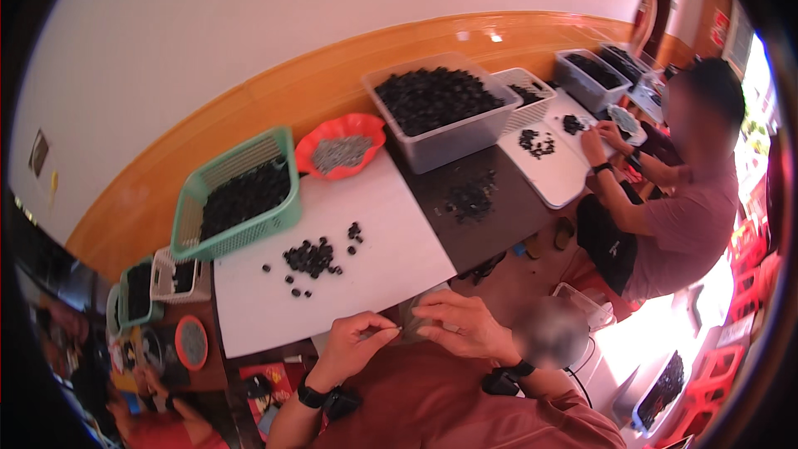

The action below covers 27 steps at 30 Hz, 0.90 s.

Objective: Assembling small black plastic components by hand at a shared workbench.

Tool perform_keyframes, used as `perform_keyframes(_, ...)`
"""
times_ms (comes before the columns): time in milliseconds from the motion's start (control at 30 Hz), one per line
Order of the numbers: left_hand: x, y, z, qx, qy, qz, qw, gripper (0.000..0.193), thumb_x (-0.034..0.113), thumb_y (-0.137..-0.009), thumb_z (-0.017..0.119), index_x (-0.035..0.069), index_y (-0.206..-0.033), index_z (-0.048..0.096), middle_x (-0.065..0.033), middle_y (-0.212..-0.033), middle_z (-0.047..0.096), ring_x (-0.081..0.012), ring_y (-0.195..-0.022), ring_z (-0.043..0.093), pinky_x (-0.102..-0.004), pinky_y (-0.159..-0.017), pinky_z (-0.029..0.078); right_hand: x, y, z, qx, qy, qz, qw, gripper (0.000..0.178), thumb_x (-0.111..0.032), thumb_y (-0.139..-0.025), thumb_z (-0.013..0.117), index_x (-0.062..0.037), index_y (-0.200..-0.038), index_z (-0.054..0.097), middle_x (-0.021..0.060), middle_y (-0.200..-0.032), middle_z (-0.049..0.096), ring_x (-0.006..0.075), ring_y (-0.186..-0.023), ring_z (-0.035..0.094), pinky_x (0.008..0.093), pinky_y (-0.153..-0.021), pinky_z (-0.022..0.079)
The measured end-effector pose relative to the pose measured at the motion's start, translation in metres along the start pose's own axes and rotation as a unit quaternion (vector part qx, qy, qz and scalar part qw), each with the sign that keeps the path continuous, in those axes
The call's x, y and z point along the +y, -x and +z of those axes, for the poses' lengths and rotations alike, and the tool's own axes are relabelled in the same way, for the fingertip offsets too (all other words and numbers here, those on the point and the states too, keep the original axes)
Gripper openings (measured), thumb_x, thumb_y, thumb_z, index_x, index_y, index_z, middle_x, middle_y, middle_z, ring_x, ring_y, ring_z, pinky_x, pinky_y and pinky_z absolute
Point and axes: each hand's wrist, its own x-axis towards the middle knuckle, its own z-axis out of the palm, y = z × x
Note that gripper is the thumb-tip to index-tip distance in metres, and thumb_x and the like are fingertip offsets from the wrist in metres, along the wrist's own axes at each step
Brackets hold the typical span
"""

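Observation:
Both of my hands are close together in front of my body, just off the near edge of the white board (366,241). The thumb and forefinger of my left hand (353,349) are pinched together, with a tiny dark bit at their tips that is too small to name. My right hand (465,328) faces it with curled fingers and thumb drawn in; what they hold, if anything, does not show clearly. Beyond my hands, a loose pile of small black round parts (312,258) lies on the board, with several strays around it.
Behind the board stand a green basket (241,237) of black parts, a red scalloped bowl (307,154) of small grey pieces and a large clear bin (457,150) of black parts. A co-worker (690,216) works at the right; another person's hand (150,382) shows at lower left.

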Motion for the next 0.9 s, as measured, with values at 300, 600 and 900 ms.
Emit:
perform_keyframes(300, -0.029, 0.02, -0.006, -0.002, 0.114, -0.012, 0.993, 0.015, 0.01, -0.098, 0.07, -0.001, -0.107, 0.074, -0.0028, -0.095, 0.074, -0.007, -0.088, 0.066, -0.0236, -0.079, 0.054, 0.017, -0.017, 0.04, -0.124, -0.056, -0.046, 0.99, 0.027, 0.006, -0.086, 0.073, -0.0024, -0.111, 0.072, 0.0111, -0.103, 0.069, 0.0219, -0.076, 0.072, 0.0294, -0.066, 0.06)
perform_keyframes(600, -0.035, 0.032, -0.003, -0.017, 0.234, -0.022, 0.972, 0.02, 0.014, -0.102, 0.066, -0.003, -0.111, 0.071, -0.006, -0.099, 0.074, -0.0086, -0.092, 0.068, -0.0245, -0.083, 0.056, 0.015, -0.016, 0.055, -0.103, -0.085, -0.058, 0.989, 0.022, 0.001, -0.086, 0.076, -0.0019, -0.108, 0.072, 0.0097, -0.1, 0.069, 0.023, -0.079, 0.072, 0.0323, -0.067, 0.059)
perform_keyframes(900, -0.029, 0.042, -0.032, 0.107, -0.047, 0.058, 0.991, 0.02, 0.014, -0.092, 0.076, 0.002, -0.106, 0.073, -0.009, -0.096, 0.075, -0.0188, -0.085, 0.072, -0.0296, -0.077, 0.055, 0.01, -0.011, 0.058, -0.11, -0.118, -0.005, 0.987, 0.013, -0.002, -0.088, 0.077, -0.0004, -0.1, 0.074, 0.0112, -0.095, 0.07, 0.0207, -0.074, 0.07, 0.0291, -0.063, 0.055)
